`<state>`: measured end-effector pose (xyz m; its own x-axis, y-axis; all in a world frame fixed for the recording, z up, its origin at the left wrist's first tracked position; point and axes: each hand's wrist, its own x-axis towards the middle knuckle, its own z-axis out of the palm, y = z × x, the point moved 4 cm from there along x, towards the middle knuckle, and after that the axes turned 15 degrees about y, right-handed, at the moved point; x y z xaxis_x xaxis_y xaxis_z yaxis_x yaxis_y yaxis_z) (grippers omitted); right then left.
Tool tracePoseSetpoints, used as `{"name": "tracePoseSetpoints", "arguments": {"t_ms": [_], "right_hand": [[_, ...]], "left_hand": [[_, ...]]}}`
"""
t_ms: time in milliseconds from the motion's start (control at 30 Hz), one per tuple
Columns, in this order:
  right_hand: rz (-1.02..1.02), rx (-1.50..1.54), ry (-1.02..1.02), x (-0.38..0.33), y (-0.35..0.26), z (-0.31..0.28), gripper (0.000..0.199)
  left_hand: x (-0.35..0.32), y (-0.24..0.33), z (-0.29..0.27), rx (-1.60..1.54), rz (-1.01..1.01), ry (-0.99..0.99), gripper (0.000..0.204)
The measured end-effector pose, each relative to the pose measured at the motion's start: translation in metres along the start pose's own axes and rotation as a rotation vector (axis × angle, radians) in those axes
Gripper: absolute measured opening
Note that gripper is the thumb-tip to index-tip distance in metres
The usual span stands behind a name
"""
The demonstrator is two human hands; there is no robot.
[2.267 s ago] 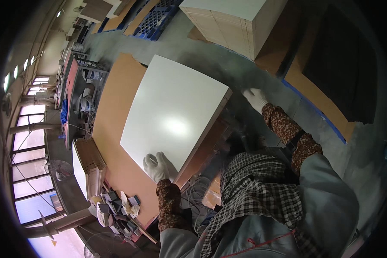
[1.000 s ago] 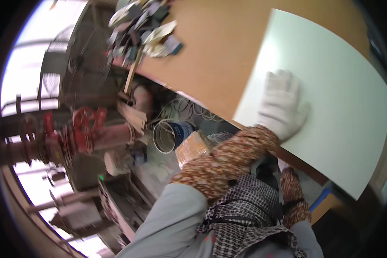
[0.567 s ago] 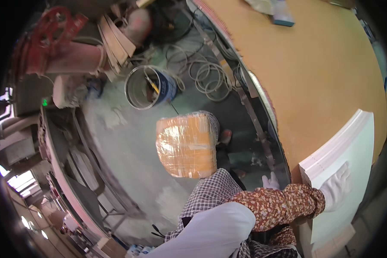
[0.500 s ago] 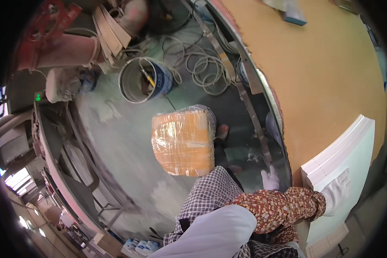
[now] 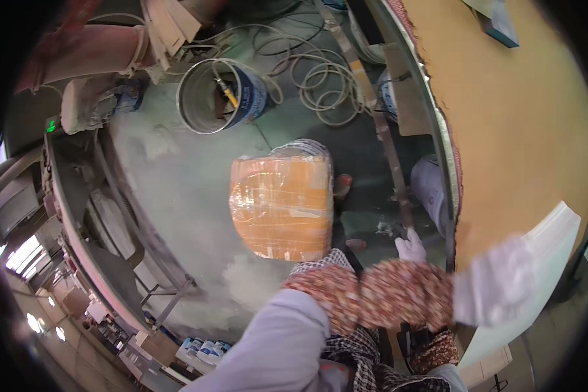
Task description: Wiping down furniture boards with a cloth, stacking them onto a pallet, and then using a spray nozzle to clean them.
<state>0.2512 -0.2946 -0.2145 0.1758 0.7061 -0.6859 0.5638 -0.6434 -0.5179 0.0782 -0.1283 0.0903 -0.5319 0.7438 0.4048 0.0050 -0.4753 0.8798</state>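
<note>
A white knitted glove covers my left hand [image 5: 496,281], smeared by motion, over a stack of white sheets or boards [image 5: 503,343] at the table's near right corner. The blur hides its fingers and whether it touches the stack. My left arm, in a flower-patterned oversleeve, crosses over my right one. Beyond that oversleeve, low beside the table edge, shows my gloved right hand [image 5: 410,248], its fingers apart and nothing seen in them. My left arm covers its wrist.
The tan-topped table [image 5: 503,150] has a frayed edge and carries a blue-edged block [image 5: 501,29]. On the floor stand a tape-wrapped cardboard bundle [image 5: 281,209] and a blue bucket [image 5: 251,95] holding a yellow-handled tool. Coiled hose [image 5: 326,81] lies beside the bucket.
My left hand, flat on the white stack before, has moved left and seems raised. My right hand remains beside the table edge with its fingers apart. The whole view has shifted slightly.
</note>
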Motion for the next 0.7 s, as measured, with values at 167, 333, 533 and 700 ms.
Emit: {"name": "tracePoseSetpoints", "arguments": {"t_ms": [167, 333, 533, 700], "right_hand": [[0.063, -0.235, -0.007, -0.019, 0.007, 0.003, 0.067], [0.083, -0.292, -0.015, -0.028, 0.015, -0.009, 0.069], [0.069, -0.364, -0.068, -0.033, -0.021, 0.004, 0.065], [0.045, -0.208, -0.16, -0.034, -0.067, 0.04, 0.06]], "left_hand": [[0.066, -0.093, -0.194, 0.656, -0.139, 0.258, 0.011], [0.053, -0.171, -0.376, 1.283, -0.415, 0.19, 0.035], [0.048, -0.228, -0.486, 1.271, -0.943, 0.209, 0.051], [0.067, -0.311, -0.565, 0.861, -0.97, 0.513, 0.066]]}}
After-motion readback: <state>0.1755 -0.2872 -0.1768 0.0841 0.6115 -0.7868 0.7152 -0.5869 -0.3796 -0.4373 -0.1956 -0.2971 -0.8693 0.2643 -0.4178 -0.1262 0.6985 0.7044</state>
